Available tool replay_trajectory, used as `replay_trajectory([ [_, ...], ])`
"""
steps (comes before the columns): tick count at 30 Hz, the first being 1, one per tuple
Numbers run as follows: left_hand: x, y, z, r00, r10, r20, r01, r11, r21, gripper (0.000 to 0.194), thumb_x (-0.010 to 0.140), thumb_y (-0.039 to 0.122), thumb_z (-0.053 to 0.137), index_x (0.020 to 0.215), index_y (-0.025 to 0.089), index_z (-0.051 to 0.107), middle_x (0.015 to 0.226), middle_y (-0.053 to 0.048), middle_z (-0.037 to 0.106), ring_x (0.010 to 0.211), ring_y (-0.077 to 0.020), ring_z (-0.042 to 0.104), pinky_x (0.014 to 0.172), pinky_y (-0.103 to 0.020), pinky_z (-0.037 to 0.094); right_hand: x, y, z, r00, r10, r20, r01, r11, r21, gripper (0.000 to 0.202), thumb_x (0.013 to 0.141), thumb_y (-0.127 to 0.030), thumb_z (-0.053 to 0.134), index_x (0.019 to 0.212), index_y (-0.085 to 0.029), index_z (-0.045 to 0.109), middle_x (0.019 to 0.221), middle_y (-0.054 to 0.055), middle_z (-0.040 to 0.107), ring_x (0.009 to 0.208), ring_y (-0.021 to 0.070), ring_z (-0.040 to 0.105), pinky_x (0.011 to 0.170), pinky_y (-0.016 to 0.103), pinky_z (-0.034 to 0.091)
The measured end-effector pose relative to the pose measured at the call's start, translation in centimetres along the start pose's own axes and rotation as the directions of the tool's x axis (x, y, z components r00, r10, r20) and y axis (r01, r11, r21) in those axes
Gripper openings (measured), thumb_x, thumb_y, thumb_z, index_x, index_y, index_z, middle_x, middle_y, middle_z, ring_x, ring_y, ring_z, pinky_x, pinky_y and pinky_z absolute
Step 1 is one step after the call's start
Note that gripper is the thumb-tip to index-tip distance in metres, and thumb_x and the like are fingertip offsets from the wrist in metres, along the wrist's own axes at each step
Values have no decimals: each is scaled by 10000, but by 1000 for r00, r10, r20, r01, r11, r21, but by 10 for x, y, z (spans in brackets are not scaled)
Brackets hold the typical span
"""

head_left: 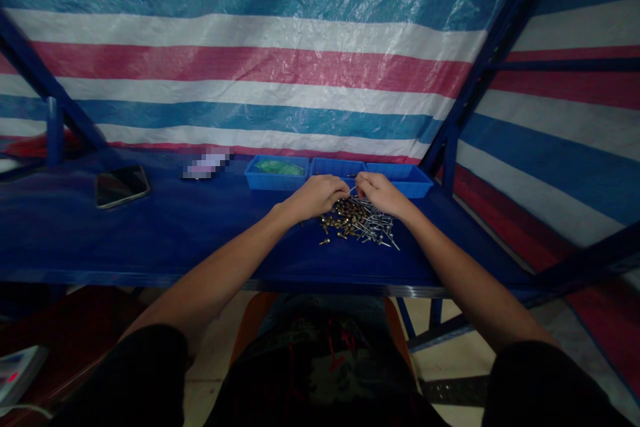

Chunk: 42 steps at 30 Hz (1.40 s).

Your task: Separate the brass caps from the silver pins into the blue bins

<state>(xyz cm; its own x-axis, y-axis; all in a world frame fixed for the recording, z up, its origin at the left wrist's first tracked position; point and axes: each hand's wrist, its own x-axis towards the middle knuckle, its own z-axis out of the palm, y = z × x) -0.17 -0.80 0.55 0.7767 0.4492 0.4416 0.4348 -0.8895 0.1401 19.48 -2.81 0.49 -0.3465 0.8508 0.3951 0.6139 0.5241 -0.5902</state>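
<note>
At the screw pile's far edge, the left hand and right hand pinch one slim metal pin, fingers nearly together. Its long axis bridges them sideways.

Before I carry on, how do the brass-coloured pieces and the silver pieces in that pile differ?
Colour: the brass-coloured pieces are yellowish, the silver pieces grey and shiny.
Shape: the brass-coloured ones look short and stubby; the silver ones are longer and thin.
Place: brass-coloured lie mostly left, silver mostly right.
Both lie loose and jumbled on the blue table.
</note>
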Motion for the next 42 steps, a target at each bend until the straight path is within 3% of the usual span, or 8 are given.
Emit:
replay_trajectory([
  [6, -1, 1, 0, 998, -33, -62, 29, 998, -61, 243, 942, 200, 426, 922, 176, 666, 881, -60, 692, 871, -180, 630, 816, -326, 467, 2, 3, 0, 1000, -10, -17, 11, 997, 80, 399, 952, -362, 339, 608, -211, 477, 598, -4, 506, 607, 139, 457, 648, 288, 358],
  [14, -2, 1, -1, 997, -32, -67, 26, 995, -96, 234, 901, 152, 455, 1025, 175, 652, 924, -61, 695, 871, -166, 636, 810, -310, 480, 4, 6, 2, 999, 23, -23, -20, 995, 98, 394, 949, -330, 340, 600, -206, 475, 587, -12, 494, 591, 131, 446, 644, 286, 347],
  [19, -2, 1, 4, 981, -119, -152, 101, 987, -123, 202, 862, 254, 560, 1028, 169, 638, 810, -34, 696, 728, -157, 623, 690, -292, 469, 4, 7, 4, 998, 40, -52, -36, 997, 74, 381, 948, -342, 354, 606, -211, 457, 577, -19, 481, 592, 137, 457, 642, 290, 348],
  [25, 0, -2, 6, 951, -210, -228, 185, 975, -126, 145, 858, 220, 513, 895, 170, 644, 739, -23, 694, 657, -144, 613, 629, -271, 443, 2, 2, 8, 998, 64, -16, -62, 994, 94, 364, 945, -391, 355, 655, -208, 477, 572, -15, 505, 581, 137, 469, 602, 282, 350],
  [29, 0, -5, 4, 926, -266, -269, 250, 964, -93, 183, 886, 249, 492, 893, 164, 654, 735, -34, 695, 648, -150, 610, 613, -273, 424, 0, -3, 6, 996, 3, -86, -4, 1000, -3, 242, 898, -384, 461, 758, -199, 531, 604, -26, 506, 576, 131, 452, 565, 276, 316],
  [33, 0, -6, 4, 921, -288, -263, 279, 958, -73, 221, 913, 253, 461, 885, 160, 660, 728, -39, 691, 628, -151, 597, 614, -278, 414, -1, -6, 3, 989, -65, -133, 58, 997, -59, 139, 871, -315, 506, 843, -194, 569, 610, -31, 509, 554, 122, 438, 563, 272, 322],
  [42, 0, -1, 2, 933, -294, -206, 282, 956, -86, 311, 949, 286, 415, 836, 153, 672, 700, -42, 692, 580, -134, 583, 573, -261, 402, -1, -7, 0, 981, -102, -163, 85, 990, -108, 154, 868, -293, 500, 839, -190, 612, 649, -4, 574, 573, 133, 476, 593, 278, 364],
])
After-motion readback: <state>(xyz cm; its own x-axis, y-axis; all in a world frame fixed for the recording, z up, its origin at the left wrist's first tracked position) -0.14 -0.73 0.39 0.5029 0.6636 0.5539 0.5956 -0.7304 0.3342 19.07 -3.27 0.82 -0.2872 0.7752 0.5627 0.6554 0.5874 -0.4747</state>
